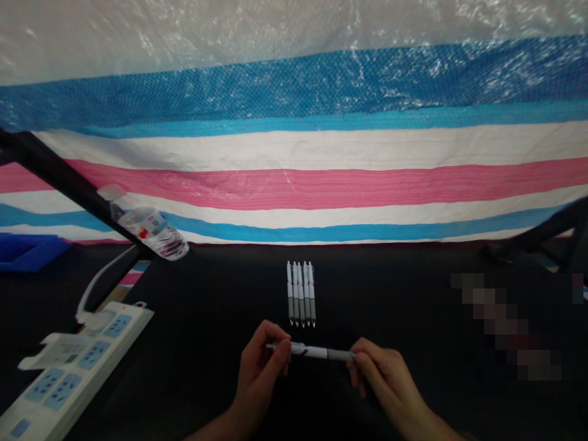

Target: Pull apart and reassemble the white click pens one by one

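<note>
A white pen with a grey grip [316, 352] is held level between my two hands, just above the dark table. My left hand [264, 367] pinches its clip end between thumb and fingers. At the other end, the fingertips of my right hand [383, 373] close on the tip beyond the grey grip. Beyond the held pen, several similar white and grey pens [301, 294] lie side by side in a row, tips pointing toward me.
On the left lie a white power strip [87, 361] with a plug and cable, and a blue tray [32, 251]. A water bottle [154, 229] leans near a black bar. Striped sheeting [294, 184] hangs behind the black table [197, 318]. A blurred patch covers the right side.
</note>
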Demonstrator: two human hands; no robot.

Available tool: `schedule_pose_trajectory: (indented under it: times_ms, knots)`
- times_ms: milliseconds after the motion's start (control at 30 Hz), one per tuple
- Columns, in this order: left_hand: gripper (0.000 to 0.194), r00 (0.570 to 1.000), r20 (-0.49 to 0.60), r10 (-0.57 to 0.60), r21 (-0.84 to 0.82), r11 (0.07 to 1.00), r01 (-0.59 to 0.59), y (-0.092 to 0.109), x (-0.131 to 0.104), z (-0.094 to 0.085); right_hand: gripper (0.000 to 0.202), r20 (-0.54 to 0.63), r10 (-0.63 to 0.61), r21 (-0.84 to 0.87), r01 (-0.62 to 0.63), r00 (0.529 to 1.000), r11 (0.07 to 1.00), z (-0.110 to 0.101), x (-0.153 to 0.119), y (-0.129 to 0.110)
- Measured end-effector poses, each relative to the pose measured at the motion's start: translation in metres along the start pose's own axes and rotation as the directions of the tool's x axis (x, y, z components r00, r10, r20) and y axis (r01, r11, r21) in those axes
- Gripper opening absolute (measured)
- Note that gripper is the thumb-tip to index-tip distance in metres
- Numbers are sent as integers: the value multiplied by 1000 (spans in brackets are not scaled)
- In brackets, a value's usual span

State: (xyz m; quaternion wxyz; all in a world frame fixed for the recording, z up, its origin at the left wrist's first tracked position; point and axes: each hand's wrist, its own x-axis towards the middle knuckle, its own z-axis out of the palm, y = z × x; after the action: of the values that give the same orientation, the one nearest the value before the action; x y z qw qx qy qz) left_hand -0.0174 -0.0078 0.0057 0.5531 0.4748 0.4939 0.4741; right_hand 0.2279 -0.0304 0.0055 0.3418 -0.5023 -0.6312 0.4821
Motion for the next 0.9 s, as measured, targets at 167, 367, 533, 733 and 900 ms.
schedule_pose_trajectory:
  times_ms: [167,367,533,733,900]
  knots:
    - [36,1000,1,4,-2,1000,-4,2,1,1,38,0,-105,-139,104,995,985,0,-1,2]
    - [37,999,22,46,59,997,-47,4,4,0,40,6,-177,-239,173,984,955,-2,-2,-5]
    - [34,996,42,81,123,989,-85,1,6,-3,59,47,-13,-129,19,999,991,-3,-1,-6]
    - [30,994,51,97,111,988,-102,1,7,-2,66,214,241,218,-286,947,933,1,3,3]
    - [33,996,69,-54,-59,997,58,6,11,6,65,186,122,72,-137,975,988,2,4,-4]
